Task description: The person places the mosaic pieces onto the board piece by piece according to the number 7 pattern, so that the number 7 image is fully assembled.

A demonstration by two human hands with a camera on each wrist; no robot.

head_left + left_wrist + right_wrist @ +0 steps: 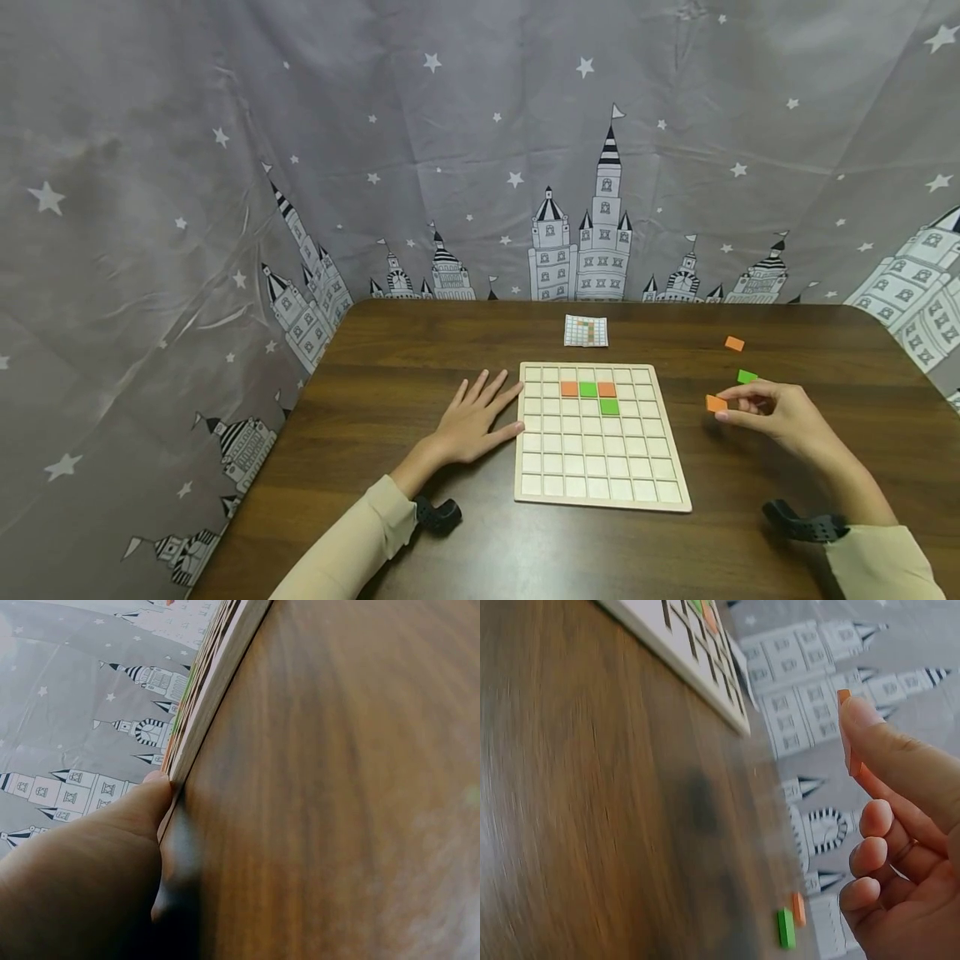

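Table (pixel 300 467), dark wood, across the lower frame. Gridded board (pixel 596 445), pale, lower centre; four tiles set in its upper part. Left hand (pixel 472 425), fingers spread, left of centre, touching the board's left edge. Right hand (pixel 787 421), lower right, pinching one orange tile (pixel 714 403) between thumb and finger; held tile apart from the board, which lies to its left in the frame; seen edge-on by the right wrist, its long axis near vertical. Pattern card (pixel 586 331), above the board. Loose tiles, green (pixel 746 377) and orange (pixel 734 343), right of frame, above the right hand.
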